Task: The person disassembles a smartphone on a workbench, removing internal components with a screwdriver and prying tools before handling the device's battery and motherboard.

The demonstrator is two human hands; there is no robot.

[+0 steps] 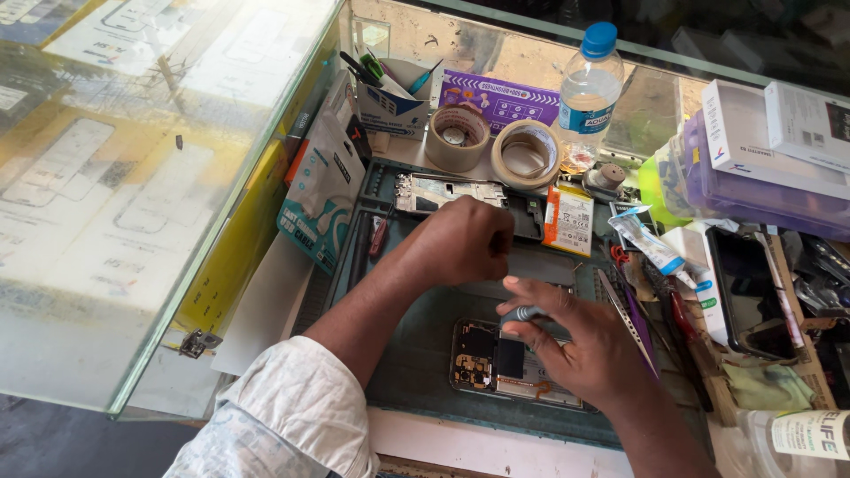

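Phone repair shop: glass counter (133,204), opened phone (509,367)

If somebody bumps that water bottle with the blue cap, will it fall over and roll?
Probably it would tip fairly easily: the water bottle stands tall and narrow, upright at the back of the bench. It looks partly full, so it may feel fairly heavy and wobble less than an empty one. Once down, its round body would likely roll until the tape rolls or boxes stop it.

Display case (133,177): glossy, reflective glass.
Work mat (416,354): matt, dark green, rubbery-looking.
Opened phone (496,363): bare circuit boards, metal shielding.
Bottle (589,88): clear, smooth plastic.
Tape rolls (491,146): cardboard cores, glossy tape.
Sleeve (283,425): pale woven cloth.
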